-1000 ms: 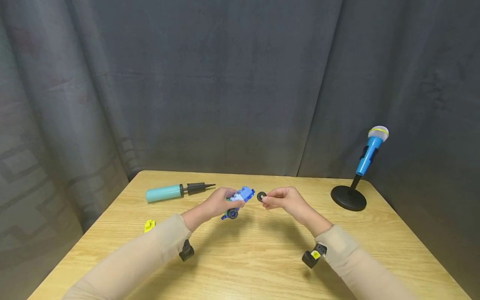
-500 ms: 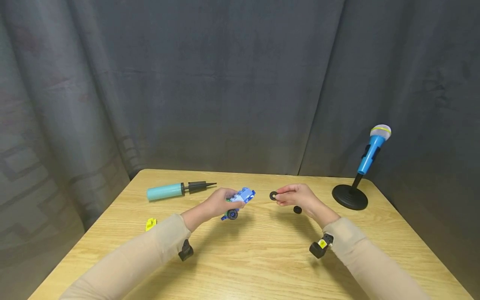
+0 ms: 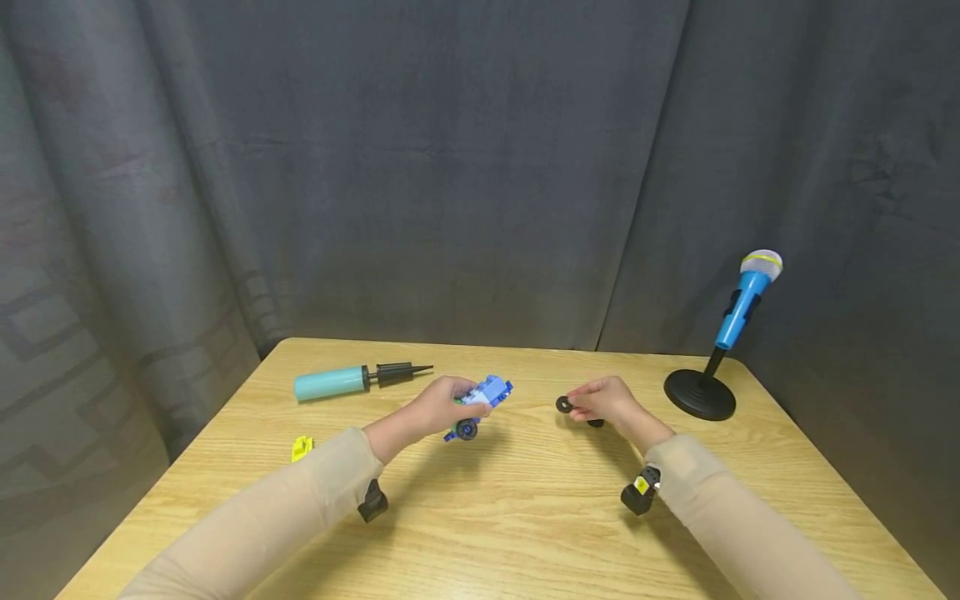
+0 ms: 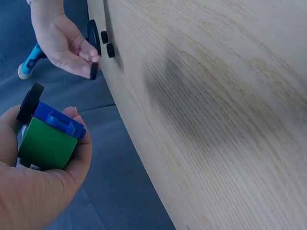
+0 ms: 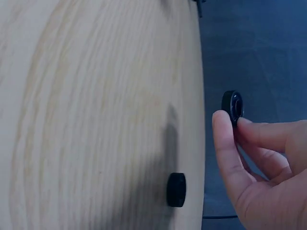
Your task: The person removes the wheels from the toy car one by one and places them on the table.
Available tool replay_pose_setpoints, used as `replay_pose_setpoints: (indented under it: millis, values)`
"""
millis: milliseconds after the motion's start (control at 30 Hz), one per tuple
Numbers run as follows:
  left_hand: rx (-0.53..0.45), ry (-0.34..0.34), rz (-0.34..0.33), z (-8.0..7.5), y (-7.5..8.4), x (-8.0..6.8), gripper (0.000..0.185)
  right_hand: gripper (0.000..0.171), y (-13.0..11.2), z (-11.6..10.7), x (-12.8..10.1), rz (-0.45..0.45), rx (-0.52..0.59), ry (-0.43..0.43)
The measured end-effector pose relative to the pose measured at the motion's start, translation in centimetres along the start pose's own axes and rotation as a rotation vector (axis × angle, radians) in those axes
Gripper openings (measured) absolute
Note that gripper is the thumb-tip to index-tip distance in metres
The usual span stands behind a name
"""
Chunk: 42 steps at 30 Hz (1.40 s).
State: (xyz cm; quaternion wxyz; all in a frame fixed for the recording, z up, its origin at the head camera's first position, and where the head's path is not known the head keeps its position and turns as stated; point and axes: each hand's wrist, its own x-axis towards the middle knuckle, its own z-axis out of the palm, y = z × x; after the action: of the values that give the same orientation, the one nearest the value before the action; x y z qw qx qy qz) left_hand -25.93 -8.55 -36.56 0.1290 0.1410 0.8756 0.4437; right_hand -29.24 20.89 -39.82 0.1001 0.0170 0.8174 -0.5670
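My left hand [image 3: 442,407] grips a blue toy car [image 3: 491,390] built of bricks, raised over the table. The car has a green block beneath, and a black wheel [image 3: 467,429] is fitted on its near side. To the right, my right hand [image 3: 609,402] pinches a small black tyre [image 5: 233,106] between thumb and fingers, apart from the car. Below that hand another black tyre [image 5: 176,189] lies on the wood, mostly covered by the hand in the head view. The left wrist view shows two loose tyres [image 4: 111,50] there.
A teal hand pump [image 3: 330,383] lies at the back left of the table. Nearer, by the left sleeve, is a yellow toy piece [image 3: 302,448]. At the right stands a blue microphone [image 3: 738,308] on a round black base [image 3: 700,395]. Grey curtains hang behind.
My right hand has moved right, away from the car, then slightly lower, still pinching the tyre. A tyre on the table came into sight beneath it. The left hand has stayed nearly still.
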Motion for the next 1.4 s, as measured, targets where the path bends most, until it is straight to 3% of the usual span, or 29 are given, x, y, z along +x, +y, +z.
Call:
replay_pose_setpoints:
  millis: [600, 1033, 1400]
  values:
    - [0.004, 0.010, 0.003, 0.1, -0.3, -0.1, 0.054, 0.011, 1.3, 0.9, 1.2, 0.054, -0.233, 0.142]
    - [-0.004, 0.004, 0.024, 0.0, -0.2, -0.3, 0.054, 0.009, 1.2, 1.1, 1.3, 0.066, -0.292, 0.128]
    - [-0.011, 0.007, 0.006, -0.1, -0.3, -0.2, 0.056, 0.020, -0.5, 0.2, 0.2, 0.006, -0.273, 0.110]
